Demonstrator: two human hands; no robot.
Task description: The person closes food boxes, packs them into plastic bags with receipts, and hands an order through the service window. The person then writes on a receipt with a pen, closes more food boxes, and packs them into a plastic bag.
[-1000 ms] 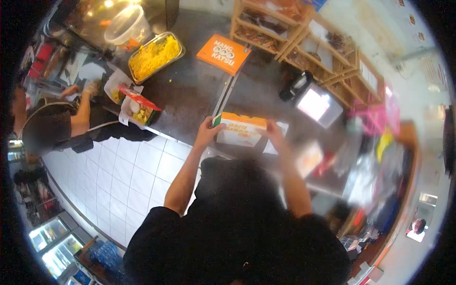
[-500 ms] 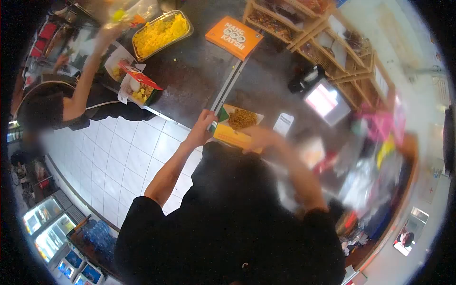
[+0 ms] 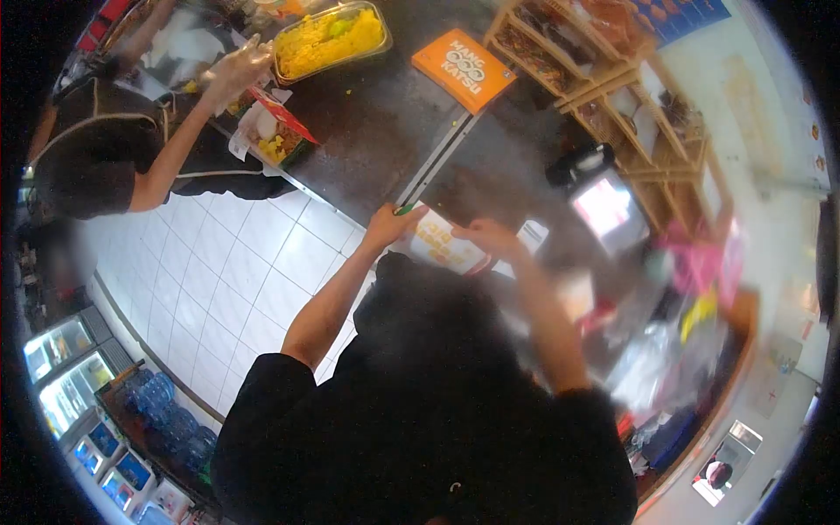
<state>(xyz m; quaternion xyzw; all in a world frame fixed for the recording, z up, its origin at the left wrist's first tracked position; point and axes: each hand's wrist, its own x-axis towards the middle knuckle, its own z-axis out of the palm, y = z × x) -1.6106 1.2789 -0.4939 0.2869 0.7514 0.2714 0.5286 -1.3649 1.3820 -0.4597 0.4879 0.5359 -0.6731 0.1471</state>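
A white cardboard food box (image 3: 448, 245) with yellow lettering lies at the near edge of the dark counter, its lid folded over so the food inside is hidden. My left hand (image 3: 391, 226) grips its left edge, where a bit of green shows by the fingers. On the right edge my right hand (image 3: 494, 238) pinches the lid. A white slip or phone-like object (image 3: 532, 234) lies just beyond that hand. Farther up the counter sits an orange box (image 3: 465, 71) with white print.
At upper left a co-worker's gloved hand (image 3: 241, 72) is near an open food box (image 3: 278, 140) and a tray of yellow food (image 3: 332, 44). A lit screen (image 3: 605, 210), wooden racks (image 3: 626, 105) and plastic bags (image 3: 665, 359) line the right side.
The box's lid has come down over the noodles, and its white printed top now shows. My right hand has moved up to the lid's right edge. The co-worker's hand has lowered towards their box.
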